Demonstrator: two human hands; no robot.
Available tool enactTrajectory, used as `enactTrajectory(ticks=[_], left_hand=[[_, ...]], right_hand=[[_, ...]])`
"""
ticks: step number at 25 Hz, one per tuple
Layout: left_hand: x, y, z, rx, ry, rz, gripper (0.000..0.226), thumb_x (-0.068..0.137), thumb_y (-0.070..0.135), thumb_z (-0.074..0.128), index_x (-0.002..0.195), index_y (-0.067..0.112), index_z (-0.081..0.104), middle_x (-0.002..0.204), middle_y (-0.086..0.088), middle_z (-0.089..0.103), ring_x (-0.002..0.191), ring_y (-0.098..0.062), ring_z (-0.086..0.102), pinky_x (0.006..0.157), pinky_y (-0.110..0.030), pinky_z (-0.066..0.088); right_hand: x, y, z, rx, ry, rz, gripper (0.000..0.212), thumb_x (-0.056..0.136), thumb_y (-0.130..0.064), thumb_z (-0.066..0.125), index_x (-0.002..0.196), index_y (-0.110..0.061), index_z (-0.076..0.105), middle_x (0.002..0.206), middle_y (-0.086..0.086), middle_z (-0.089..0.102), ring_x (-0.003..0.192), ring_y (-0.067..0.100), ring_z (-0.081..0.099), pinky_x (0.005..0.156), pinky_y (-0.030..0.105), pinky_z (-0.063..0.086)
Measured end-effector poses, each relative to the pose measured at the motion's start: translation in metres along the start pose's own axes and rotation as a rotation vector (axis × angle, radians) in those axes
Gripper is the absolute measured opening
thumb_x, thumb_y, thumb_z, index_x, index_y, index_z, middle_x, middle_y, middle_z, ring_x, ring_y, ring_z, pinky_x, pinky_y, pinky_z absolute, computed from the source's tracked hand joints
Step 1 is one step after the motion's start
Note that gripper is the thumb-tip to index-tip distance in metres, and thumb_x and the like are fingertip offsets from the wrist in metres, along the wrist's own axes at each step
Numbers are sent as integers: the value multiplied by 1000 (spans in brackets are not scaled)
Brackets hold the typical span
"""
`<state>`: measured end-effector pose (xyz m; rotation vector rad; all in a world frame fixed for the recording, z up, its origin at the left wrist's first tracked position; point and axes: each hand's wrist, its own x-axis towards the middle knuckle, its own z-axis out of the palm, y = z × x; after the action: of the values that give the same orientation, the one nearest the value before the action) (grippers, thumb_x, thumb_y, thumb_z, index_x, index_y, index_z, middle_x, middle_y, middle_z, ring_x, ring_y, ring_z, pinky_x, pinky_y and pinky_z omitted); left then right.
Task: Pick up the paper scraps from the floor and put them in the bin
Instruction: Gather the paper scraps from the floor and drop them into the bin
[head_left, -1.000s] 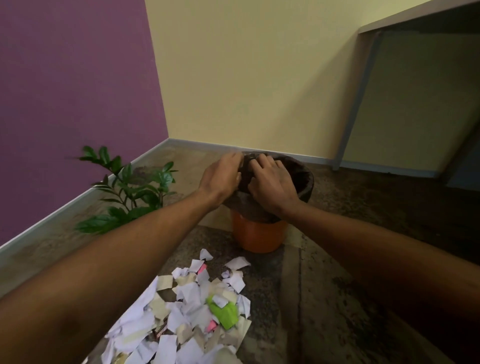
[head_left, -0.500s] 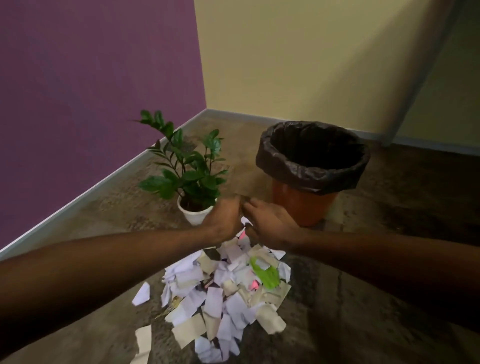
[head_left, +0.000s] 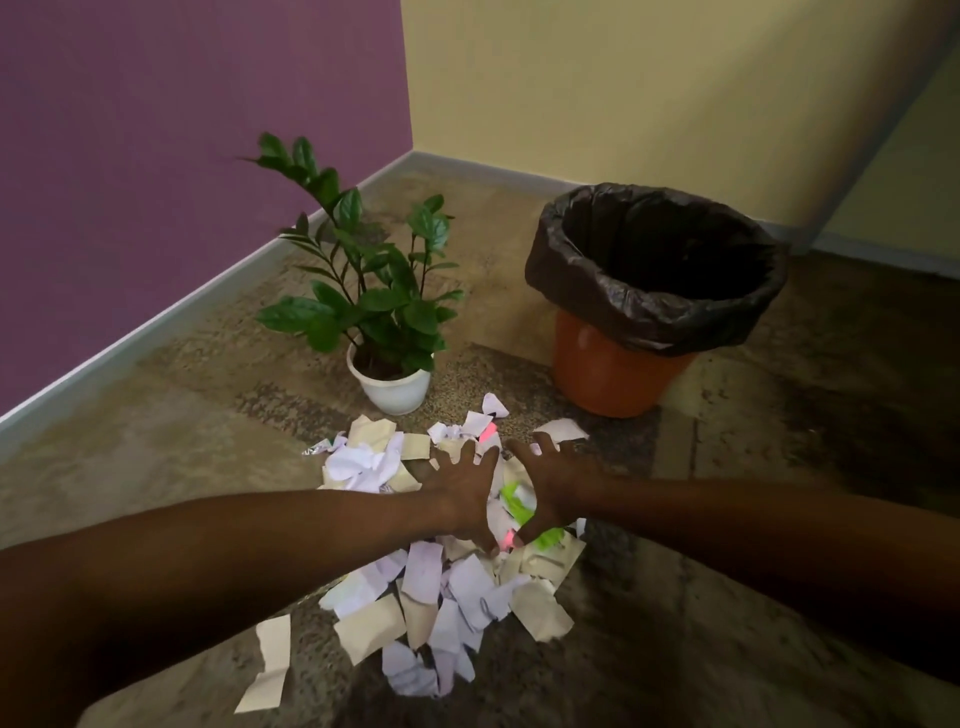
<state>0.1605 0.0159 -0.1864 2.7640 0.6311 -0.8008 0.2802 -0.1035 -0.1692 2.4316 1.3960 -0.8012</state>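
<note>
A heap of paper scraps (head_left: 441, 587), white, beige, green and pink, lies on the floor in front of me. My left hand (head_left: 462, 486) and my right hand (head_left: 545, 483) rest palm down on the heap's far half, side by side, fingers spread. Neither hand has closed around any scrap. An orange bin (head_left: 608, 374) lined with a black bag (head_left: 649, 306) stands beyond the heap to the right, its mouth open and dark inside. One beige strip (head_left: 270, 670) lies apart at the lower left.
A potted green plant in a white pot (head_left: 392, 387) stands just behind the heap, left of the bin. A purple wall runs along the left and a yellow wall along the back, meeting in a corner. The floor is mottled brown carpet.
Both hands came back from the bin's rim, dropped to the heap and spread flat over the scraps. My view has tilted down and closer to the floor.
</note>
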Motion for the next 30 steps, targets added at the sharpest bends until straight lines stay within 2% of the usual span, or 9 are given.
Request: enactTrajectory(ticks=[3,7,11,14,17,20,22,25,30], left_hand=[[12,1,3,27,-47,-52,147,61,57,89,159,31,-16,169,-13,-6,153,-50,0,120,-65,12],[25,-1,-1,0,-54,-100,140,63,49,91,160,35,-9,167,-15,3,152,-49,14,118,-63,27],[28,-1,-6,-49,-22,-146,124,66,40,91,159,36,8,161,-17,15,147,-45,28,115,-55,38],[29,2,-6,-105,46,-160,96,78,33,83,155,32,25,156,-18,24,142,-42,38,114,-52,40],[33,0,-1,-237,179,-139,64,90,23,70,148,23,42,152,-16,34,139,-36,42,113,-45,42],[35,-1,-2,-292,282,-109,43,96,21,59,139,15,54,145,-12,49,137,-28,48,113,-38,41],[31,-3,-6,-370,324,-125,34,95,18,62,128,12,63,135,-12,61,128,-25,58,106,-34,47],[20,-5,-15,-422,345,-99,26,92,19,66,116,12,71,122,-12,69,114,-25,65,93,-32,50],[4,0,-46,-496,402,-106,27,96,13,60,121,5,68,123,-15,68,117,-30,64,96,-32,48]], right_hand=[[11,6,10,73,8,7,139,62,-60,90,163,-35,-1,169,15,-1,155,44,13,119,60,31],[28,7,24,77,49,22,135,63,-59,90,163,-33,3,168,17,0,154,47,7,121,60,26],[40,4,35,135,111,10,116,67,-47,89,159,-30,20,161,18,9,146,46,24,117,54,36],[44,1,35,199,170,-37,99,69,-35,89,152,-25,37,147,15,28,133,39,41,107,46,46],[47,-4,31,248,226,-55,79,71,-29,86,141,-22,49,132,14,42,119,36,52,98,39,48],[45,-5,25,308,273,-68,76,74,-27,84,143,-25,53,124,13,53,114,31,57,94,32,43],[41,-4,18,395,307,-72,76,74,-23,85,144,-26,55,123,14,57,114,29,58,92,28,40],[31,-5,4,428,346,-82,67,75,-19,84,137,-21,61,125,15,60,115,30,60,95,28,42],[8,-8,-26,484,455,-92,52,81,-17,83,129,-9,67,128,15,66,120,28,62,98,27,41]])
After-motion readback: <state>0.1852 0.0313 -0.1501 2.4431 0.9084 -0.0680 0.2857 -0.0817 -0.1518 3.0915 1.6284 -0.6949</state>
